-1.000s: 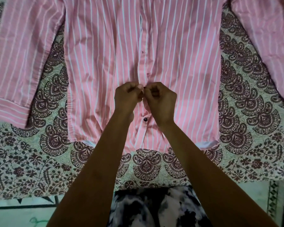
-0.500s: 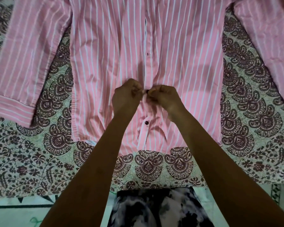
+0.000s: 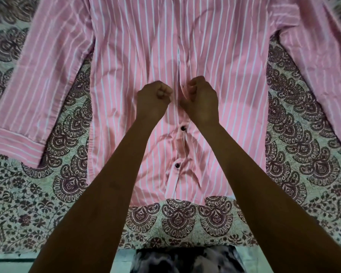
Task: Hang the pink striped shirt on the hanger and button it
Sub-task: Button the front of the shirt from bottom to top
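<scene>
**Pink cloth between two curled hands**

Fingers of the left hand (image 3: 153, 99) are curled tight, knuckles up, just left of the button placket; whether they pinch cloth I cannot tell. Fingers of the right hand (image 3: 200, 100) are curled as well, at the placket's right edge, and seem to hold a fold of it. The pink striped shirt (image 3: 130, 56) lies flat, front up, sleeves spread, on a patterned bedsheet (image 3: 295, 154). Below the hands two dark buttons (image 3: 183, 128) are fastened. No writing can be read.
</scene>
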Demonstrator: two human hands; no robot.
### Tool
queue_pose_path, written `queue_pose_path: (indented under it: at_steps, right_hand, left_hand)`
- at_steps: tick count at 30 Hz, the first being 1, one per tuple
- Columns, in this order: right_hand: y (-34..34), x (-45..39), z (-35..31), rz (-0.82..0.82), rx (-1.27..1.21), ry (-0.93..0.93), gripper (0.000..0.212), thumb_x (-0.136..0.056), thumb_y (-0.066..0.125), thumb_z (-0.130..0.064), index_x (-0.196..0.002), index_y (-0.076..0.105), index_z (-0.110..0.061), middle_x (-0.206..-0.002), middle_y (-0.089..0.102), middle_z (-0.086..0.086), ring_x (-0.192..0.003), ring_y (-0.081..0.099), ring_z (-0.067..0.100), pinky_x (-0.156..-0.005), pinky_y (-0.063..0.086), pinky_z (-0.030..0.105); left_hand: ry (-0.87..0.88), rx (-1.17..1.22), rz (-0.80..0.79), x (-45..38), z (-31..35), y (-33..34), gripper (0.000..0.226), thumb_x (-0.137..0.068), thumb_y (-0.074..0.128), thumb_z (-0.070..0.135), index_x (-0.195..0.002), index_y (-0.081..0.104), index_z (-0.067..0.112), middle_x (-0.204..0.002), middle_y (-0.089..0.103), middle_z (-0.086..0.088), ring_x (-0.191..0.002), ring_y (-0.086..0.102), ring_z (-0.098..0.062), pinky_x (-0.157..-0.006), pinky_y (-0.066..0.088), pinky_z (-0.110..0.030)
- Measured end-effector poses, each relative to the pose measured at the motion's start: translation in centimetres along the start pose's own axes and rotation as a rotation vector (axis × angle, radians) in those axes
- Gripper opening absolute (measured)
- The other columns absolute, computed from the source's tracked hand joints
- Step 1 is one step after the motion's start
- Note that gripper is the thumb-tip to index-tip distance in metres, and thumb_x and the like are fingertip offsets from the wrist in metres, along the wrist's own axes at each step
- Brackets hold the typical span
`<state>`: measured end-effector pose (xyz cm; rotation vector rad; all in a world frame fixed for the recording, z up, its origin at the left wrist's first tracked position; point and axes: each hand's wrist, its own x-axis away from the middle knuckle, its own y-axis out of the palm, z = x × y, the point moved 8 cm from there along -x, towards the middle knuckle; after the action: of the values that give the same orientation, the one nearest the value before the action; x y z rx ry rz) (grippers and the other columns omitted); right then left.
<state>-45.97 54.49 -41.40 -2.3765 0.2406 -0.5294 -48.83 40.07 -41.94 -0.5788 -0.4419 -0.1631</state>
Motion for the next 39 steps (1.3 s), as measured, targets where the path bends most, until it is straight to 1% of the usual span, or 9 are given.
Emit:
queue_pose_path:
  at_steps: [3,8,18,22,24,26,30,34,39]
  right_hand:
    - [-1.3,-0.7,0.9,0.084,0.009,0.031,0.019,-0.08,0.057,-0.008,-0.096,0.062,0.0,-0.089,0.068,0.016,-0.084,0.062,0.031,-0.062,0.029,0.018]
    - [-1.7,-0.4,2.0,0.139,-0.142,0.068,0.016,-0.087,0.059,-0.016,-0.09,0.064,-0.002,-0.079,0.069,0.015,-0.07,0.06,0.024,-0.06,0.032,0.02]
    - [-2.8,-2.0,2.3,0.188,-0.355,0.165,0.007,-0.075,0.071,-0.012,-0.073,0.064,-0.011,-0.055,0.05,-0.014,-0.048,0.046,-0.007,-0.064,0.041,0.018]
    - [-2.3,-2.3,2.1,0.094,-0.365,0.212,0.005,-0.075,0.072,-0.01,-0.075,0.066,-0.01,-0.058,0.054,-0.013,-0.054,0.051,-0.003,-0.072,0.045,0.022]
    - [-1.8,-2.1,2.1,0.072,-0.379,0.221,0.011,-0.074,0.072,-0.009,-0.071,0.062,-0.014,-0.059,0.055,-0.011,-0.059,0.053,0.006,-0.073,0.046,0.024]
    - [-1.5,-1.9,2.0,0.075,-0.397,0.221,0.018,-0.074,0.072,-0.008,-0.066,0.059,-0.017,-0.058,0.055,-0.011,-0.055,0.053,-0.001,-0.067,0.045,0.016]
    - [-1.1,-1.5,2.1,0.094,-0.468,0.238,0.017,-0.073,0.074,-0.006,-0.07,0.06,-0.016,-0.057,0.054,-0.013,-0.046,0.049,-0.011,-0.061,0.04,0.006]
    - [-0.7,-1.1,2.2,0.095,-0.524,0.267,0.005,-0.076,0.071,-0.006,-0.081,0.069,-0.005,-0.065,0.062,-0.007,-0.059,0.055,-0.008,-0.073,0.048,0.015]
    - [0.1,-0.2,2.8,0.093,-0.65,0.373,0.017,-0.081,0.064,-0.002,-0.097,0.069,0.004,-0.087,0.068,0.012,-0.084,0.064,0.02,-0.091,0.053,0.04]
  left_hand:
    - [0.022,0.053,-0.022,-0.5,0.6,0.8,0.024,-0.073,0.052,-0.002,-0.088,0.069,0.006,-0.071,0.064,0.0,-0.074,0.064,-0.024,-0.085,0.054,-0.045]
    - [0.081,0.019,0.047,-1.1,1.9,2.2,0.022,-0.077,0.057,0.002,-0.093,0.069,0.013,-0.073,0.065,0.005,-0.076,0.066,-0.018,-0.082,0.053,-0.034]
    - [0.069,-0.29,0.09,-2.2,2.3,3.0,0.015,-0.077,0.055,0.007,-0.085,0.067,0.007,-0.087,0.071,-0.011,-0.085,0.065,-0.028,-0.076,0.05,-0.036]
    - [0.017,-0.148,0.135,-2.1,2.5,1.7,0.007,-0.076,0.063,0.011,-0.077,0.068,0.007,-0.073,0.067,-0.001,-0.069,0.06,-0.013,-0.063,0.04,-0.006]
    - [0.009,-0.092,0.137,-1.8,2.9,1.2,0.006,-0.074,0.065,0.012,-0.077,0.069,0.009,-0.069,0.063,0.005,-0.061,0.055,-0.005,-0.057,0.035,0.0]
    - [0.002,-0.039,0.11,-1.4,3.2,1.2,0.006,-0.074,0.065,0.011,-0.077,0.071,0.01,-0.069,0.066,0.003,-0.059,0.057,-0.002,-0.061,0.041,-0.005]
    - [-0.044,0.082,0.072,-1.0,2.8,1.3,0.01,-0.071,0.063,0.014,-0.074,0.072,0.014,-0.069,0.07,-0.003,-0.069,0.068,-0.017,-0.077,0.057,-0.034]
    - [-0.053,0.154,0.026,-0.9,2.9,1.4,0.013,-0.065,0.056,0.021,-0.062,0.068,0.027,-0.071,0.072,-0.006,-0.072,0.069,-0.025,-0.08,0.056,-0.046]
    - [-0.055,0.159,-0.004,-0.7,3.1,1.5,0.014,-0.066,0.057,0.019,-0.062,0.067,0.028,-0.073,0.072,-0.005,-0.072,0.07,-0.024,-0.078,0.057,-0.045]
